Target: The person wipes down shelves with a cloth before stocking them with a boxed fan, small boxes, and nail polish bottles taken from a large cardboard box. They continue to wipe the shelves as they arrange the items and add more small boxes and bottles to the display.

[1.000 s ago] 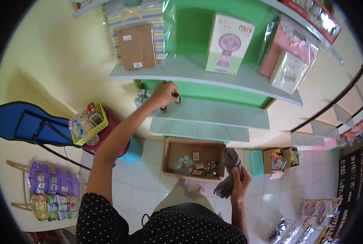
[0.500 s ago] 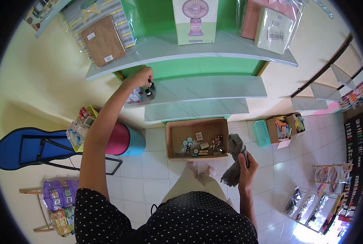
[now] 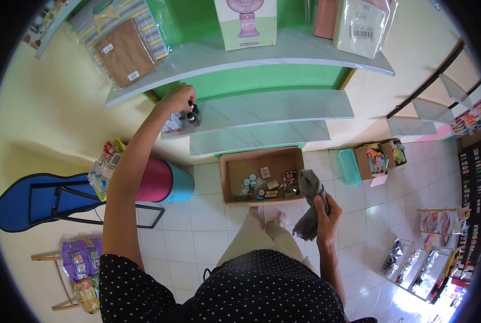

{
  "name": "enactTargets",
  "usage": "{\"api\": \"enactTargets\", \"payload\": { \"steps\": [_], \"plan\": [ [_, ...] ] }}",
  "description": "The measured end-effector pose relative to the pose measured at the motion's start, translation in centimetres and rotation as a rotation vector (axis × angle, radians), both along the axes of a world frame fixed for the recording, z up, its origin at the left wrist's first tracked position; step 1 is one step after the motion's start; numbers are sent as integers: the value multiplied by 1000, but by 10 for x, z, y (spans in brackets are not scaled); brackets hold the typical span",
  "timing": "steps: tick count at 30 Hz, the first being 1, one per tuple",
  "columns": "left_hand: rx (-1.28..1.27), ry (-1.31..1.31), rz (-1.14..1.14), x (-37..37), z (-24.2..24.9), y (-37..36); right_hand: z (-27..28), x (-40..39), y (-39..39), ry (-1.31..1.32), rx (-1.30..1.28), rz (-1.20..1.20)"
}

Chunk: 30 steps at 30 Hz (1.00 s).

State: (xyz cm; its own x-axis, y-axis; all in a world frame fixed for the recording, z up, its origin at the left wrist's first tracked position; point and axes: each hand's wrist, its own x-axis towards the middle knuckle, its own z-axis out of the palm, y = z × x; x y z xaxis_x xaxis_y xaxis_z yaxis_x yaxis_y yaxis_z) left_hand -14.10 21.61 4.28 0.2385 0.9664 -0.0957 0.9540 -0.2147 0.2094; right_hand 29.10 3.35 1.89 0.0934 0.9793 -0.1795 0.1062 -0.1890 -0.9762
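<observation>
Left hand [image 3: 177, 99] grip closed on small bottle [image 3: 195, 109], right hand [image 3: 326, 211] grip clenching grey cloth [image 3: 308, 202]

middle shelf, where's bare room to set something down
The middle shelf is bare from the small bottles under the left hand to its right end. Its left end, with the small boxes, is crowded.
</observation>
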Motion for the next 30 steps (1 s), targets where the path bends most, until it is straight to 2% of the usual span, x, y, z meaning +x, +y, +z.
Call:
{"api": "enactTargets", "payload": {
  "steps": [7, 9, 10, 11, 12, 13, 14, 15, 17, 18, 21, 23, 24, 25, 26, 27, 28, 29, 30],
  "plan": [
    [-87, 80, 73, 6, 23, -8, -5, 7, 6, 13, -14, -3],
    [150, -28, 27, -1, 30, -23, -9, 13, 6, -3, -30, -4],
    [216, -98, 95, 1, 34, -38, -13, 16, 6, -5, -18, -21],
    [306, -54, 135, 21, 48, -61, -19, 20, 4, -6, -9, -46],
    [276, -6, 274, 52, 67, -91, -27, 26, 1, -3, -41, -78],
    [274, 58, 340, 69, 71, -115, -36, 33, -1, 13, -79, -95],
    [182, 39, 501, 92, 76, -141, -46, 39, -5, 30, -117, -116],
    [-75, -92, 449, 115, 90, -151, -55, 44, -9, 21, -151, -159],
    [-226, -400, 410, 150, 73, -159, -79, 47, -17, -5, -255, -222],
    [-320, -400, 249, 165, 57, -153, -93, 52, -19, -27, -328, -237],
    [-707, -509, 20, 233, -15, -114, -156, 56, -33, -71, -421, -290],
    [-740, -436, -93, 257, -107, -93, -201, 50, -43, -60, -500, -285],
    [-736, -429, -118, 264, -162, -84, -242, 37, -57, -113, -457, -345],
    [-731, -419, -132, 272, -216, -77, -259, 28, -59, -191, -437, -385],
    [-740, -339, -173, 279, -267, -69, -271, 24, -59, -41, -592, -342],
    [-752, -258, -205, 284, -316, -59, -285, 17, -58, -43, -695, -297],
    [-750, -189, -247, 288, -359, -52, -304, 5, -60, 109, -753, -361],
    [-748, -122, -297, 294, -402, -42, -326, -9, -70, 93, -787, -395],
    [-742, -69, -290, 298, -443, -33, -355, -22, -89, 113, -893, -328]
  ]
}}
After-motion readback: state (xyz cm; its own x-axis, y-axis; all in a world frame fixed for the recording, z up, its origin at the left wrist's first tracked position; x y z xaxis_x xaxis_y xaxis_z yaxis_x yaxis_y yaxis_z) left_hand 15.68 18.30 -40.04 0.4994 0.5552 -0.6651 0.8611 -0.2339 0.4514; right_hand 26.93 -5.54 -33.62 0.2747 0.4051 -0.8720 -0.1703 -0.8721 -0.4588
